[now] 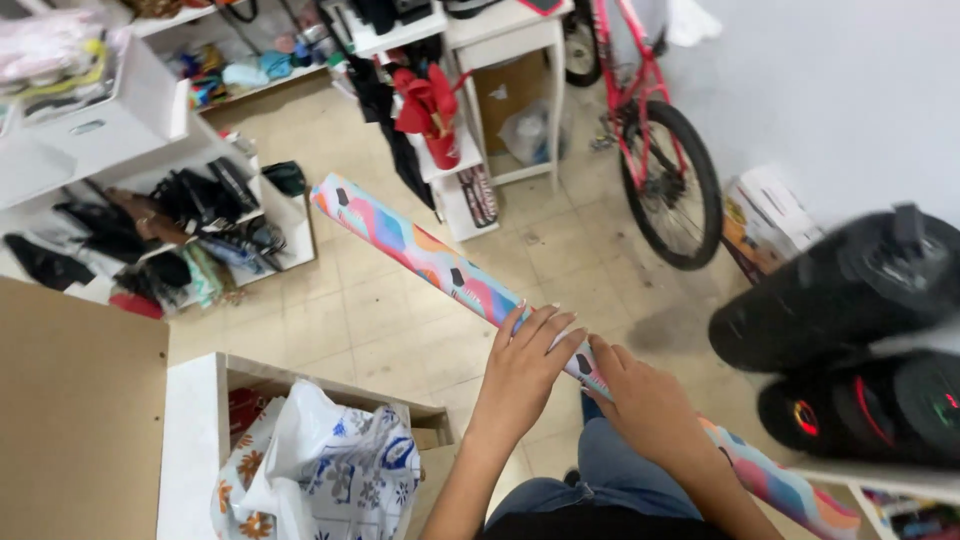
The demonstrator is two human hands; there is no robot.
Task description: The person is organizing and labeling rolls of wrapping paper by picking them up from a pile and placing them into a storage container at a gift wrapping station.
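Left hand (525,365) laid over a long roll of patterned wrapping paper (440,262), fingers spread and loosely curled, not clenched. Right hand (648,405) just beside, wrapped round the same roll lower down. Roll slanting up and away from both hands, near end running past the right wrist.

Risks, judged from here: loose left grip, so possible slipping or sagging and creasing. Beyond the hands, far tip close to the white shelf with red utensils (432,118); could knock them. Further right, bicycle (655,140) within swing.
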